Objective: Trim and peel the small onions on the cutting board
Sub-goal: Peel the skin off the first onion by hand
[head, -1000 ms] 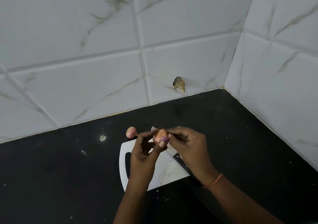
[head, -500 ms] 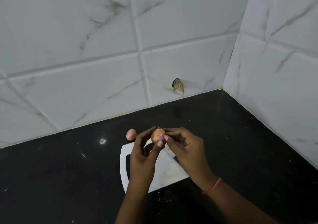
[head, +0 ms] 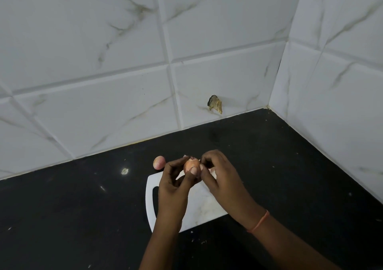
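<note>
Above the white cutting board [head: 204, 209] my left hand [head: 175, 183] holds a small pinkish-brown onion [head: 190, 164] between thumb and fingertips. My right hand [head: 222, 178] pinches the onion's skin at its upper right side. A second small onion [head: 159, 162] lies on the black counter just past the board's far left corner. My hands hide much of the board.
The black counter [head: 72, 207] runs into a corner of white marble-patterned tiles at the back and right. A chipped hole [head: 215, 104] marks the back wall low down. Small scraps dot the counter. The board has a handle slot [head: 154, 199] at its left end.
Both hands and the onion have risen slightly toward the far edge of the board. The right fingers have shifted on the skin. The knife seen under the right hand earlier is hidden now.
</note>
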Motion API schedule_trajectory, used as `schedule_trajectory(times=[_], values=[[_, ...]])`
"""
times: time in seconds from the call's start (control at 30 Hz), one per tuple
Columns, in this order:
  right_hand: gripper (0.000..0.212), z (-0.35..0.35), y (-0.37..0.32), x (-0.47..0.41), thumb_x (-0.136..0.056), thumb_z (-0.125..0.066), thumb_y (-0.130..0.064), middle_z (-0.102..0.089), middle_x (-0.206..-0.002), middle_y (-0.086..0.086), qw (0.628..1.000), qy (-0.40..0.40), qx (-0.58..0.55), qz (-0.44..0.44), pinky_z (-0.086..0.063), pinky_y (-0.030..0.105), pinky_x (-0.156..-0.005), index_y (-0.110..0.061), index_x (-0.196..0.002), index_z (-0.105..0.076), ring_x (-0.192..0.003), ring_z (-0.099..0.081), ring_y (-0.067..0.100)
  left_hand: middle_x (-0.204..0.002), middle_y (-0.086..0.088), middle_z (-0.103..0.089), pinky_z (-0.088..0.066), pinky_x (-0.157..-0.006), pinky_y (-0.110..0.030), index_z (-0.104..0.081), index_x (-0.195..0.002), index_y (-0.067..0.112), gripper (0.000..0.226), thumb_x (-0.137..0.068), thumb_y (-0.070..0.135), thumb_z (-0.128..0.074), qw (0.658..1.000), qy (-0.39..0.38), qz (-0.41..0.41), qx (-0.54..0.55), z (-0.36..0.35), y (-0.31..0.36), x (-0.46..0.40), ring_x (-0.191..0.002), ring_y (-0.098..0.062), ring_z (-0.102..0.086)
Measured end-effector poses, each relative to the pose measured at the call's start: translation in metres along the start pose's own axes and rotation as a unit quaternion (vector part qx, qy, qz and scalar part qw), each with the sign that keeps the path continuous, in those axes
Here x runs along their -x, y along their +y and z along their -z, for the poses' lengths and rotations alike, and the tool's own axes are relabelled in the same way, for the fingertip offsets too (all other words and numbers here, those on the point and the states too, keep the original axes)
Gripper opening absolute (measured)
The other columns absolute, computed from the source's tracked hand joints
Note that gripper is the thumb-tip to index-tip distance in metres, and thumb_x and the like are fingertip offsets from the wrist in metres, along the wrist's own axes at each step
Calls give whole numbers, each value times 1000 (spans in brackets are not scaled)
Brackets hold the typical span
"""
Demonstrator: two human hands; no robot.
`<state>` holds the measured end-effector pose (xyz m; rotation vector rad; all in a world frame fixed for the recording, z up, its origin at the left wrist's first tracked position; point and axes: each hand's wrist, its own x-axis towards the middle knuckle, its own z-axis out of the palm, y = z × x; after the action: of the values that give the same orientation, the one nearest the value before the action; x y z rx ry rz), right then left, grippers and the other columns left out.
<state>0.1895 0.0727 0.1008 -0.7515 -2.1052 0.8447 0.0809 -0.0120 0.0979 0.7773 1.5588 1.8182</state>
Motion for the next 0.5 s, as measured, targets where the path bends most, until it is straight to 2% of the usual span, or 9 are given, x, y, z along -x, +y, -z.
schedule_trajectory(times=[0.1,0.23,0.33,0.43,0.5], values=[[6,6,4,-3,-93,-59,-19,-59,-94,-11,999,12,-21,-44,-47,10,-78,-20,-99,-59,-92,-57,0,-115,-7,-72,-56,-91,-44,-63,-122,8,40,-88,28,-64,997,-7,31,66,-2,4,2,-106,-28,-71],[12,11,12,-2,-85,-71,-8,-66,-86,-10,991,80,-47,-96,-50,10,-72,-19,-89,-66,-83,-63,1,-110,-1,-75,-59,-87,-36,-60,-124,6,43,-87,28,-60,990,-25,58,126,-8,9,4,-100,-33,-73],[19,14,11,-2,-90,-61,-3,-71,-96,-9,988,93,-78,-97,-54,18,-79,-17,-97,-72,-91,-65,2,-113,-7,-74,-59,-88,-34,-57,-125,4,43,-88,27,-60,985,-17,76,154,-10,8,4,-102,-34,-73],[21,15,4,-2,-93,-61,-22,-70,-107,-12,987,45,-122,-97,-57,24,-84,-21,-112,-69,-100,-65,2,-121,-16,-69,-57,-94,-40,-55,-124,3,46,-86,27,-64,984,-11,86,158,-8,7,2,-108,-33,-70],[31,13,0,-1,-85,-66,-40,-70,-103,-12,988,23,-130,-85,-58,27,-82,-21,-109,-70,-98,-66,4,-122,-16,-68,-57,-94,-40,-57,-121,6,43,-84,27,-66,983,-16,82,161,-8,7,1,-112,-31,-69]])
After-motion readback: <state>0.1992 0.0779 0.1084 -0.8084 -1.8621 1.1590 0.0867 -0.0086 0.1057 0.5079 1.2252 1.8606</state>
